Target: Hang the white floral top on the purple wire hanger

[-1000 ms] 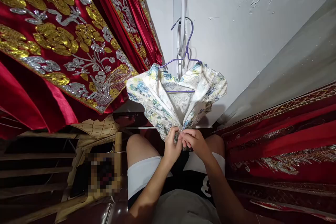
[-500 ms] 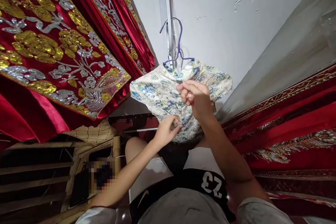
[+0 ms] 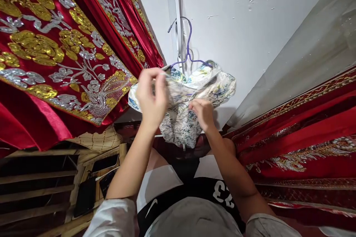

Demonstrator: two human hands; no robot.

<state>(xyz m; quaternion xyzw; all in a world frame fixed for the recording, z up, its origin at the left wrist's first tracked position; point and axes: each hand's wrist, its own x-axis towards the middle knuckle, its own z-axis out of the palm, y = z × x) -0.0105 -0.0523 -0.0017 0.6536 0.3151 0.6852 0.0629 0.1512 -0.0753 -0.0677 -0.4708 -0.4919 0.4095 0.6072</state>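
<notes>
A short-sleeved floral shirt [image 3: 180, 118] in cream, blue and yellow hangs on a purple hanger [image 3: 189, 44] in front of me. Its front is bunched and pulled out of shape below the collar. My left hand [image 3: 152, 92], smeared by motion, is at the shirt's left shoulder, with its fingers curled and thumb bent toward them at the cloth. Lower and to the right, my right hand [image 3: 203, 111] pinches the shirt's front near the middle. The fabric right at the fingertips is partly hidden.
Red cloths with gold and silver sequins [image 3: 39, 48] hang at left, and more red embroidered cloth [image 3: 311, 148] at right beside a translucent sheet [image 3: 314, 40]. A pale wall [image 3: 236, 26] stands behind. Dark phones [image 3: 85, 196] lie on a bamboo seat [image 3: 39, 192].
My left hand has risen from the shirt's lower front to its left shoulder. My right hand has dropped from near the collar to mid-front. The shirt's front has become more bunched.
</notes>
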